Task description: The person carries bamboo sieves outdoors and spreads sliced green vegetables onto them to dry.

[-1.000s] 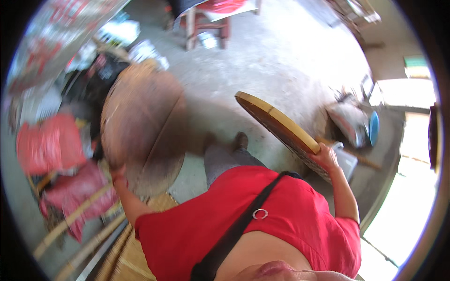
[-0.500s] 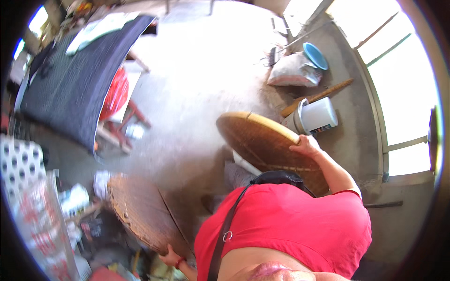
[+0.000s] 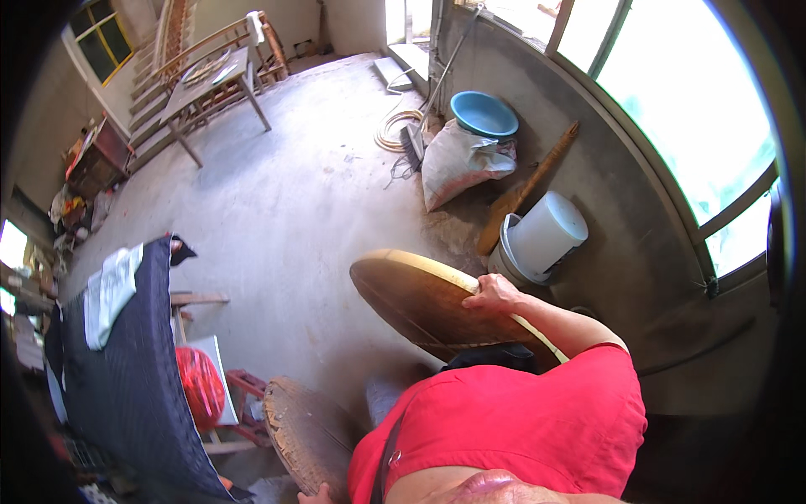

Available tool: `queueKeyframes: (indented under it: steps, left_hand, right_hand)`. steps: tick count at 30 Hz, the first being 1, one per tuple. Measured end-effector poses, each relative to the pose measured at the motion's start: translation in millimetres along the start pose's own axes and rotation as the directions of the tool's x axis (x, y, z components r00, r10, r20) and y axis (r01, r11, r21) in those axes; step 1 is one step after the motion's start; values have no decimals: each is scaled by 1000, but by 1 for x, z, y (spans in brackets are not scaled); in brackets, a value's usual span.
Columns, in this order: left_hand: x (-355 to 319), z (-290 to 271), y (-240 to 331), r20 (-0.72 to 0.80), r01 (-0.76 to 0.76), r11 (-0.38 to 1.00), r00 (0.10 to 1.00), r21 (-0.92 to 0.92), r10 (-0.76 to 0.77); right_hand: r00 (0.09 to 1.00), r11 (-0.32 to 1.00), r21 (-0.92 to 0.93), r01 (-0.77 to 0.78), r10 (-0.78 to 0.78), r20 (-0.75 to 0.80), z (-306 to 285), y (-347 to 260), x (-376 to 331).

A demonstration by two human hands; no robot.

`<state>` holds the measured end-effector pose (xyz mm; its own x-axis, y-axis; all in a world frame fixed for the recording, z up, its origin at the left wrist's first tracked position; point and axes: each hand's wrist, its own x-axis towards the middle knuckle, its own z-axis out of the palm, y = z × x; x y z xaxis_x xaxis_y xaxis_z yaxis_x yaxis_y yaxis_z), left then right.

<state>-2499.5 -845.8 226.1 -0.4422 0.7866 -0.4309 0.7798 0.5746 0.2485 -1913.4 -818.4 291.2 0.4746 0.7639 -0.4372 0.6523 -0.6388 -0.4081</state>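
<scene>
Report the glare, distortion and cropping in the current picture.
Head view: the window at right is mostly washed out by glare; head view: its frame curves, fisheye-style, and the corners go black; head view: the lower edge crops the left hand, while the right hand shows clearly on the pale-rimmed tray.

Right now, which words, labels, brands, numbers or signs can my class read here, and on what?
No words, labels or numbers can be read.
Pale sack: reddish marks, too blurred to read.
Round tray in the right hand: no legible text.
Round tray at the left hand: no legible text.
</scene>
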Motion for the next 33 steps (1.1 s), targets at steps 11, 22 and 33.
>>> queueKeyframes:
  steps: [11,22,33]
  left_hand:
    - [219,4,319,44,-363,927,929,-94,368]
    - [383,-18,662,62,-598,801,799,-27,599]
    - [489,-28,981,-71,-659,740,739,135,670]
  right_hand:
    - [961,917,349,-191,247,-123,-74,-71,201]
    - [890,832,522,-188,369,-267,-185,-134,411]
    - [842,765,566,-307,496,-213,-336,-191,668]
